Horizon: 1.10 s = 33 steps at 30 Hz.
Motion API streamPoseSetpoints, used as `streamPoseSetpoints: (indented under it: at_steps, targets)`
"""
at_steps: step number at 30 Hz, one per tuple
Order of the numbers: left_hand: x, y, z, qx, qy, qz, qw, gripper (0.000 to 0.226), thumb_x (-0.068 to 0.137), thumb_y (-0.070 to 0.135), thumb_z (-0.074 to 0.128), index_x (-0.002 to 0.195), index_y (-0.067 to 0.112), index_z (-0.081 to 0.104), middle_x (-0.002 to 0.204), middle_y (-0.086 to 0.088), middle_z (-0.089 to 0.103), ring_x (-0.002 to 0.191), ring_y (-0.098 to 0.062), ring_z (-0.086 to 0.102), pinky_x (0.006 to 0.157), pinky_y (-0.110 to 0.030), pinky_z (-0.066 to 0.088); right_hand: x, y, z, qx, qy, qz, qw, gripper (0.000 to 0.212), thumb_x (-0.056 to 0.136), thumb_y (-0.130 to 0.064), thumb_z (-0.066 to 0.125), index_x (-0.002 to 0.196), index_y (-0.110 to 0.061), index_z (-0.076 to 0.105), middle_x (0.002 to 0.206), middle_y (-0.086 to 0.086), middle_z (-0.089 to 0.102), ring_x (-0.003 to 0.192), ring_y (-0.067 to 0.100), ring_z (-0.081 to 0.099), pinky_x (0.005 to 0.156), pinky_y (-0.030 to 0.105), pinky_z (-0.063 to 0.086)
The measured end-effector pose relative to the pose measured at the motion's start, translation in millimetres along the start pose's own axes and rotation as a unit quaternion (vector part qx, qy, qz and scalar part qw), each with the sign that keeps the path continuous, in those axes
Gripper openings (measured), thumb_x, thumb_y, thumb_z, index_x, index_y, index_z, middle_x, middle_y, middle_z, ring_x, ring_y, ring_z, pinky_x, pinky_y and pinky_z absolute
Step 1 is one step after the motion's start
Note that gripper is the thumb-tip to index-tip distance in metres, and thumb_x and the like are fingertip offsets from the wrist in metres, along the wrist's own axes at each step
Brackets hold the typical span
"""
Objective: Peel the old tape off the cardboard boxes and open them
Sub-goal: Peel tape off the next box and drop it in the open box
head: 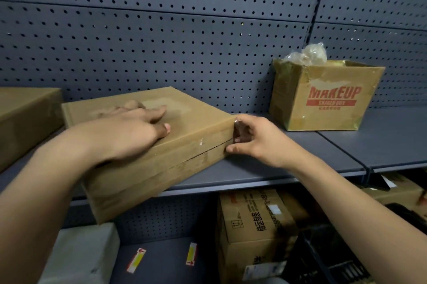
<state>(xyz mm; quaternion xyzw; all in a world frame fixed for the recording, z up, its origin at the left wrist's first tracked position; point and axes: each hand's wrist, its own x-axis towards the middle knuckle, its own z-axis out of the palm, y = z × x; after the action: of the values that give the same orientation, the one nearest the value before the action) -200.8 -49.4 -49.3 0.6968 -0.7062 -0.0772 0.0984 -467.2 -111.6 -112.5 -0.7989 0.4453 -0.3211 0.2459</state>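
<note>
A flat brown cardboard box point(180, 152) lies on the grey shelf point(265, 168), one corner hanging over the front edge. My left hand point(129, 128) presses flat on its lid, fingers spread. My right hand point(251, 138) is at the box's right corner, fingertips pinched against the seam where the lid meets the side. Whether tape is between the fingers is not clear. A pale rectangular patch shows on the lid near the back.
An open "MAKEUP" box point(323, 101) with plastic wrap sticking out stands at the right on the shelf. Another brown box point(25, 119) sits at the left. Below are several cartons point(251, 226) and a pale box point(83, 256). Pegboard backs the shelf.
</note>
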Motion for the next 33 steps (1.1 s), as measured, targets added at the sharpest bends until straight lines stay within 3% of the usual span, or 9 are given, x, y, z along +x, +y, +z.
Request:
streamPoseSetpoints:
  at_steps: [3,5,8,13,19,24,27,30,33]
  targets:
    - [-2.6,18.5,6.7,0.009,0.024,0.017,1.0,0.049,0.103,0.041,0.033,0.151,0.049,0.026,0.163,0.003,0.024,0.148,-0.026,0.022,0.121,-0.047,0.016,-1.2,-5.5,3.5,-0.124,0.033,-0.007,0.992,0.03,0.081,-0.025,0.081,0.103,-0.013,0.064,0.086,0.009,0.065,0.083,0.026,0.058,0.079,0.042,0.05]
    - [-4.5,34.4,11.8,0.042,0.024,0.001,0.999,0.055,0.099,0.061,0.023,0.147,0.039,0.039,0.157,-0.006,0.035,0.143,-0.03,0.032,0.117,-0.047,0.024,-3.1,-11.9,5.7,-0.146,0.045,-0.028,0.988,0.026,0.083,-0.025,0.079,0.097,-0.01,0.062,0.079,0.005,0.06,0.077,0.023,0.052,0.072,0.036,0.047]
    - [-9.6,44.7,20.5,0.114,0.031,-0.021,0.993,0.094,0.079,0.088,0.006,0.143,0.03,0.041,0.15,-0.017,0.042,0.136,-0.038,0.039,0.11,-0.049,0.031,-7.8,-17.2,8.7,-0.153,0.036,-0.051,0.986,0.021,0.086,-0.023,0.077,0.092,-0.01,0.061,0.074,0.002,0.059,0.074,0.021,0.051,0.069,0.034,0.044]
    - [-12.2,31.1,23.7,0.182,0.067,0.012,0.981,0.096,0.071,0.092,-0.001,0.147,0.039,0.027,0.147,-0.01,0.044,0.13,-0.034,0.047,0.099,-0.046,0.043,-10.8,-18.8,6.2,-0.125,0.018,-0.06,0.99,0.021,0.091,-0.006,0.068,0.103,-0.023,0.068,0.085,-0.009,0.072,0.08,-0.002,0.063,0.073,0.014,0.047]
    - [-7.2,9.4,16.2,0.185,0.06,0.03,0.98,0.096,0.066,0.095,0.0,0.151,0.051,0.012,0.16,0.003,0.03,0.139,-0.027,0.041,0.103,-0.045,0.041,-8.1,-14.0,16.6,-0.094,0.01,-0.052,0.994,0.037,0.096,-0.005,0.059,0.122,-0.031,0.065,0.099,-0.006,0.074,0.092,0.014,0.068,0.087,0.037,0.055]
    - [-3.2,-9.2,11.0,0.167,0.065,0.044,0.983,0.1,0.055,0.103,-0.006,0.145,0.063,0.008,0.162,0.015,0.022,0.14,-0.025,0.039,0.101,-0.045,0.043,-5.3,-12.8,22.4,-0.021,0.033,-0.05,0.998,0.036,0.096,-0.002,0.056,0.122,-0.027,0.064,0.087,-0.004,0.07,0.073,0.013,0.06,0.072,0.025,0.048]
    - [-0.1,-18.1,9.6,0.162,0.073,0.052,0.983,0.105,0.046,0.104,-0.01,0.142,0.067,0.008,0.16,0.021,0.023,0.137,-0.025,0.043,0.097,-0.044,0.046,-3.6,-14.5,25.9,0.04,0.02,-0.038,0.998,0.039,0.095,0.004,0.051,0.114,-0.027,0.066,0.089,0.005,0.068,0.082,0.03,0.062,0.084,0.039,0.05]
    - [0.6,-21.4,10.6,0.158,0.077,0.056,0.983,0.106,0.044,0.105,-0.01,0.141,0.068,0.008,0.159,0.024,0.024,0.136,-0.025,0.044,0.097,-0.044,0.046,-1.4,-14.9,31.7,0.137,0.002,-0.017,0.99,0.042,0.093,0.01,0.045,0.107,-0.022,0.068,0.083,0.004,0.061,0.077,0.019,0.058,0.083,0.036,0.049]
    - [2.0,-25.8,11.4,0.149,0.085,0.06,0.983,0.104,0.043,0.106,-0.006,0.139,0.07,0.011,0.157,0.026,0.027,0.136,-0.024,0.045,0.097,-0.044,0.045,2.6,-14.1,36.1,0.184,0.004,-0.001,0.983,0.029,0.09,-0.007,0.048,0.103,-0.019,0.071,0.078,0.006,0.057,0.073,0.015,0.053,0.077,0.029,0.045]
